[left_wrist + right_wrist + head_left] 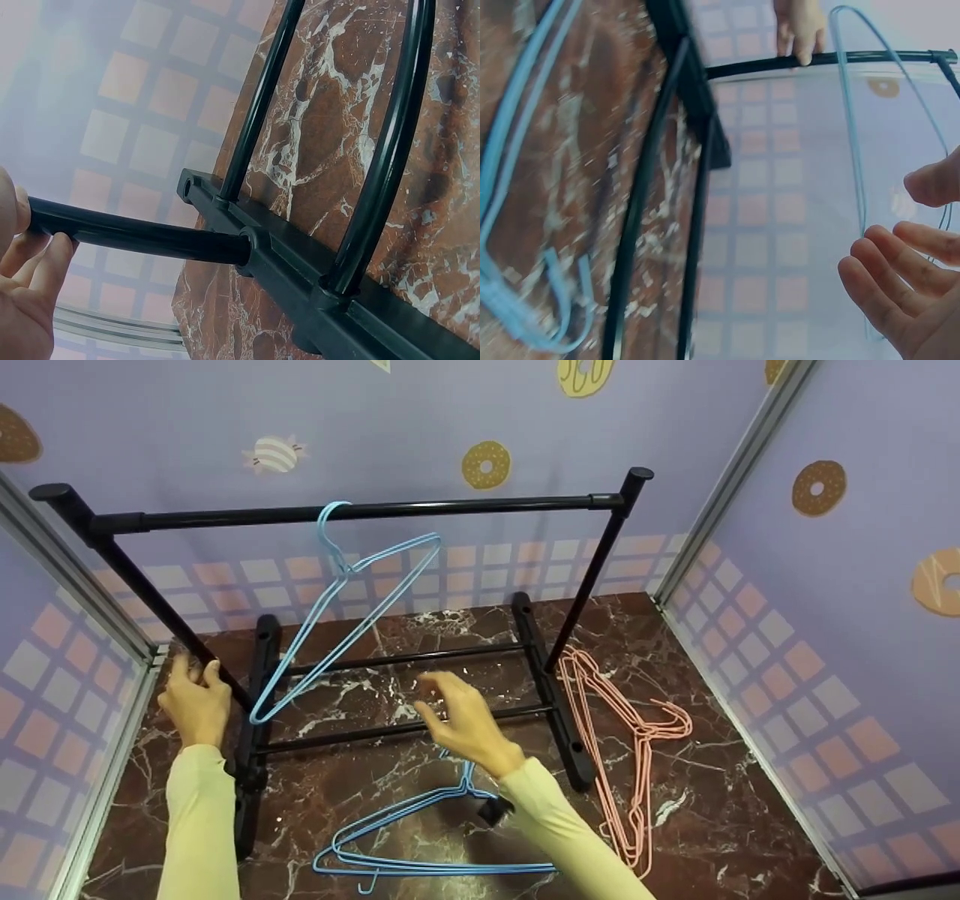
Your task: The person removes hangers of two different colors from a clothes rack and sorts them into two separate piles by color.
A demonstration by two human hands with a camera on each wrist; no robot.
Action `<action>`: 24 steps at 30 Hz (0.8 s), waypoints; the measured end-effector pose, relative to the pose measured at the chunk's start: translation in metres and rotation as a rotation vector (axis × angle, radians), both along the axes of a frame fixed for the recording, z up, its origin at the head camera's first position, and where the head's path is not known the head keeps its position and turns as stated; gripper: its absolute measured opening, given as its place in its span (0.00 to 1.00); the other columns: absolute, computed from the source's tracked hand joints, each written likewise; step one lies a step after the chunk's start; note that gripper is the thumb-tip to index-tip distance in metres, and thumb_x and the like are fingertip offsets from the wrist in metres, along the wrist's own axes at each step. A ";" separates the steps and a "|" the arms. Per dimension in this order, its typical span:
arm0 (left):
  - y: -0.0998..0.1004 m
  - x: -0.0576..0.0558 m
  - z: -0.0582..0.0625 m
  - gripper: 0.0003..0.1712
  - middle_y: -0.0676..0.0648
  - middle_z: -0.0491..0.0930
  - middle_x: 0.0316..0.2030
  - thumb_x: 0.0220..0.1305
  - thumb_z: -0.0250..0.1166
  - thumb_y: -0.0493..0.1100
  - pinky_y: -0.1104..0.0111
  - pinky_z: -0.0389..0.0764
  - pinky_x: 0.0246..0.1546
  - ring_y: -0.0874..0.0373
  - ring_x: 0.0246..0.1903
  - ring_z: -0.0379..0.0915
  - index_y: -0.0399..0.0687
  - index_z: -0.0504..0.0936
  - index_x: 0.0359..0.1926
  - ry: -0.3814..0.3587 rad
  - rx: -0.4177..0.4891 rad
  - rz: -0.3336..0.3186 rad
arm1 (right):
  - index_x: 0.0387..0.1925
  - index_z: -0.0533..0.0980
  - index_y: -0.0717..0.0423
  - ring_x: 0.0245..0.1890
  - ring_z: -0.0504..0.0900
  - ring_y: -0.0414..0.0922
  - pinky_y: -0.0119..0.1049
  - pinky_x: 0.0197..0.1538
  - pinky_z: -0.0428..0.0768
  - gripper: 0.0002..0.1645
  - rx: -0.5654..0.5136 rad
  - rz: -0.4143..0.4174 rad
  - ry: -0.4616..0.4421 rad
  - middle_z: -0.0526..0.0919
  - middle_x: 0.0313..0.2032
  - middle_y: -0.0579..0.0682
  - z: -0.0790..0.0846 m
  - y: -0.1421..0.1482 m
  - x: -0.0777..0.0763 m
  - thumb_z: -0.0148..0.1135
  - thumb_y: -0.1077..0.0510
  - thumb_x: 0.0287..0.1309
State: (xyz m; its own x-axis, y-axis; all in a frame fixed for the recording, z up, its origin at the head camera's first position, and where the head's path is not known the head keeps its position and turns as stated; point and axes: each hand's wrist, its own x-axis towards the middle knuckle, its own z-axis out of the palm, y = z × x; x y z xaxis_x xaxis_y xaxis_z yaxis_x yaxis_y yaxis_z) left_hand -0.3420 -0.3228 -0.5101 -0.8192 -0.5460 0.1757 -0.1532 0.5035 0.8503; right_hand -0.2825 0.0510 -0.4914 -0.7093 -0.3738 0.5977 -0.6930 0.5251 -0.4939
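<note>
My left hand [196, 705] grips the left upright of a black clothes rack [150, 596], low down; in the left wrist view, the thumb and fingers pinch this post [150, 236]. My right hand [465, 720] is in front of the rack with fingers loosely bent and apart, holding nothing. In the right wrist view its palm and spread fingers [877, 281] show in front of the blue wire hangers [849, 112]. Those blue hangers [342, 570] hang by their hooks from the top bar, left of its middle, close together and slanted. More blue hangers [442, 871] lie on the floor below the right hand, partly hidden by the right sleeve.
Several pink hangers [641, 731] lie on the dark marbled floor [712, 810] right of the rack's right foot [551, 697]. A small black object [493, 810] is beside the floor hangers. Patterned purple panels [405, 435] enclose the back and sides.
</note>
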 end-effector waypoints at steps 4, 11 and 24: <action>0.001 -0.001 0.001 0.27 0.31 0.77 0.62 0.75 0.53 0.48 0.40 0.57 0.67 0.25 0.62 0.59 0.45 0.69 0.71 -0.014 -0.005 -0.008 | 0.55 0.76 0.67 0.41 0.84 0.48 0.35 0.49 0.82 0.21 -0.010 0.013 -0.027 0.85 0.43 0.57 0.016 -0.025 -0.010 0.65 0.60 0.64; 0.002 -0.002 0.001 0.24 0.31 0.80 0.58 0.75 0.56 0.46 0.44 0.55 0.69 0.25 0.61 0.62 0.43 0.73 0.67 0.039 -0.023 -0.012 | 0.54 0.76 0.65 0.38 0.84 0.46 0.28 0.46 0.81 0.19 -0.040 0.044 -0.086 0.86 0.40 0.56 0.041 -0.067 -0.022 0.64 0.60 0.65; -0.001 0.002 -0.001 0.25 0.32 0.80 0.59 0.74 0.57 0.45 0.42 0.55 0.69 0.25 0.62 0.62 0.44 0.73 0.68 0.040 -0.014 -0.007 | 0.53 0.77 0.61 0.34 0.85 0.38 0.22 0.39 0.80 0.19 -0.185 0.033 -0.350 0.86 0.40 0.52 0.063 -0.116 -0.030 0.64 0.54 0.67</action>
